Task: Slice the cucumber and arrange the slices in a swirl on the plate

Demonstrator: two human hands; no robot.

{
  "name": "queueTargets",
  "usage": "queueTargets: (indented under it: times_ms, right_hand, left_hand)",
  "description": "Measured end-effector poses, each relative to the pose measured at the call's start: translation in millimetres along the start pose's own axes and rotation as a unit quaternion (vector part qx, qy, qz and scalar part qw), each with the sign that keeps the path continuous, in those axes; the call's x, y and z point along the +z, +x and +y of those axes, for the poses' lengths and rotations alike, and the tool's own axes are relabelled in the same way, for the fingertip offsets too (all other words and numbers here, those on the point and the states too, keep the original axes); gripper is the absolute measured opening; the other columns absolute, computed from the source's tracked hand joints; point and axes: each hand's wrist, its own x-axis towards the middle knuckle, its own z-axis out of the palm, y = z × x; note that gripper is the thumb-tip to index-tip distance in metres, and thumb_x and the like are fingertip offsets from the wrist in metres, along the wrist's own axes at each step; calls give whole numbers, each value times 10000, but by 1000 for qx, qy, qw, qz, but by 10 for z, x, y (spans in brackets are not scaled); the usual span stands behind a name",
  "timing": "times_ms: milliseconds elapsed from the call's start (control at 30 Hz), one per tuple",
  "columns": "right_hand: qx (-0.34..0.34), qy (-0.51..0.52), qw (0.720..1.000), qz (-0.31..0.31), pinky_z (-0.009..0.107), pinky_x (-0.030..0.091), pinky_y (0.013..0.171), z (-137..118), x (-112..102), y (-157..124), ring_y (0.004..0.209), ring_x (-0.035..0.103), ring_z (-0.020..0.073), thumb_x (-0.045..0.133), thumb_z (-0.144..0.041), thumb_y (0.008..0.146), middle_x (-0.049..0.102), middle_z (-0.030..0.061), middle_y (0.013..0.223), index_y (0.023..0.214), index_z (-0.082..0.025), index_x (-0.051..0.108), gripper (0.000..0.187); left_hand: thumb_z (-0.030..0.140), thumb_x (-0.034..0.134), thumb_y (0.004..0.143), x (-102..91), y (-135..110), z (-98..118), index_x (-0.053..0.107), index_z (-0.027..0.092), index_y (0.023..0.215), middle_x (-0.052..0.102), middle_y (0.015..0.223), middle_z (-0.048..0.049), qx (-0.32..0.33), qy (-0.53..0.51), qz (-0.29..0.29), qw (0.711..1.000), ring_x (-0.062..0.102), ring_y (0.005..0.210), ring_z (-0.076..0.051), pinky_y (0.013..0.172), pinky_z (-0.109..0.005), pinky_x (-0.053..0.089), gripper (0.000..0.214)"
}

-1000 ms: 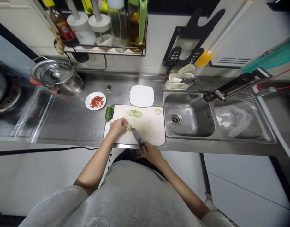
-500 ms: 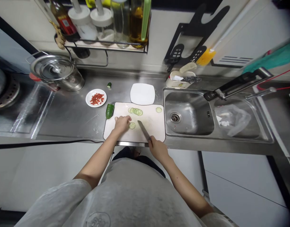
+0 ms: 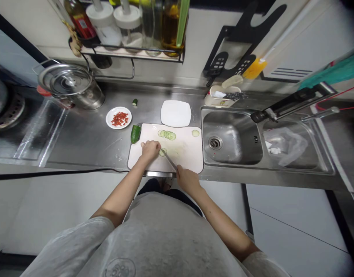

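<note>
My right hand (image 3: pixel 187 181) grips a kitchen knife (image 3: pixel 170 160) by its handle. The blade points up and left over the cutting board (image 3: pixel 185 154), its tip on a single round cucumber slice (image 3: pixel 162 152). My left hand (image 3: pixel 150 150) rests on the board with its fingers curled, and the fingertips meet the near-left edge of that slice. Farther up the board lies a row of overlapping cucumber slices (image 3: pixel 167 134). Another lone slice (image 3: pixel 195 133) sits near the top right corner. A larger cucumber piece (image 3: pixel 135 134) leans at the board's left edge.
Behind the board is a white square plate (image 3: pixel 176 113). A round plate (image 3: pixel 109 117) of chopped red bits and a cucumber end (image 3: pixel 135 102) are to its left. A lidded steel pot (image 3: pixel 90 94) stands farther left. To the right are the sink (image 3: pixel 231 150) and a faucet (image 3: pixel 292 102).
My right hand has moved left with the knife, bringing the blade tip from beside the single cucumber slice onto it. My left hand stays by the slice. The view has shifted slightly.
</note>
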Motion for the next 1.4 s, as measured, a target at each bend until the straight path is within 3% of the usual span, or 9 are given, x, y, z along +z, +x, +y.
queueTargets:
  times_ms: [567,1033,1400]
  right_hand:
    - [-16,-24,999,-26,332,468,729,-35,-140,60,932,676,258,314,-212,966,697,149,989,1164,-172,505,278]
    - [-18,-58,998,-16,311,478,738,-50,-86,103,968,679,253,333,-79,916,696,155,982,1169,-174,499,317]
    - [-4,-26,997,-68,309,460,771,137,-50,-64,1013,655,234,340,-123,924,687,141,1016,1260,-188,454,361]
  left_hand:
    - [175,489,801,12,3,-17,701,246,816,716,897,-49,-1,-12,2,1000,547,968,-251,877,-427,268,225]
    - [195,490,815,-7,-10,5,699,246,848,715,930,-62,-2,-3,-7,1000,519,992,-267,866,-434,262,218]
    - [185,515,790,20,-38,51,663,220,856,677,995,-96,15,31,0,999,496,1031,-292,857,-441,263,166]
